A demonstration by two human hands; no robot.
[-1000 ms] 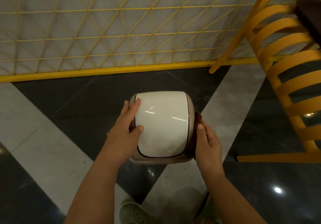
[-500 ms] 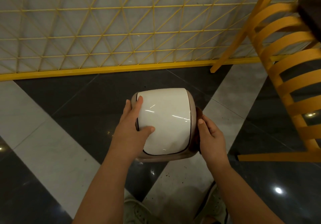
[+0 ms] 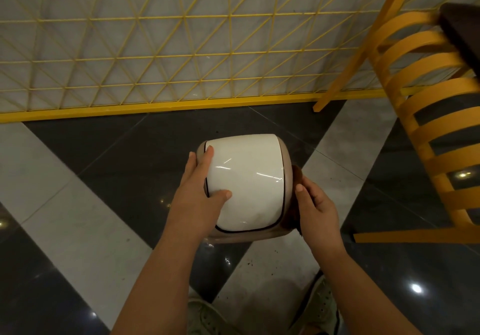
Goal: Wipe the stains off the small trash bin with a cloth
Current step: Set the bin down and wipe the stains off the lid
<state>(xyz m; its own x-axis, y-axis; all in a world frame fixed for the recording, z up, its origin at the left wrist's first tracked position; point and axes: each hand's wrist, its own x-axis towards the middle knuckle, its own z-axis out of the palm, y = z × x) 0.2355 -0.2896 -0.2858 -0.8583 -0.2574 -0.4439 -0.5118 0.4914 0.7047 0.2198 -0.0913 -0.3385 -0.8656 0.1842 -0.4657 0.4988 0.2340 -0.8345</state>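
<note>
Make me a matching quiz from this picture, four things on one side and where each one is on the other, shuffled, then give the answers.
Things:
1. left hand
2. right hand
3. cloth
4. chair

Places:
A. standing on the floor at the right
B. between the bin's right side and a hand
C. thumb on the bin's white lid
D. pressing the dark cloth to the bin

Pairs: 1-C, 2-D, 3-B, 4-A

Compared with the earlier views, the small trash bin [image 3: 246,181] tilts further clockwise, the left hand's [image 3: 200,194] thumb lies farther onto its white lid, and the right hand [image 3: 315,206] sits slightly lower.
</note>
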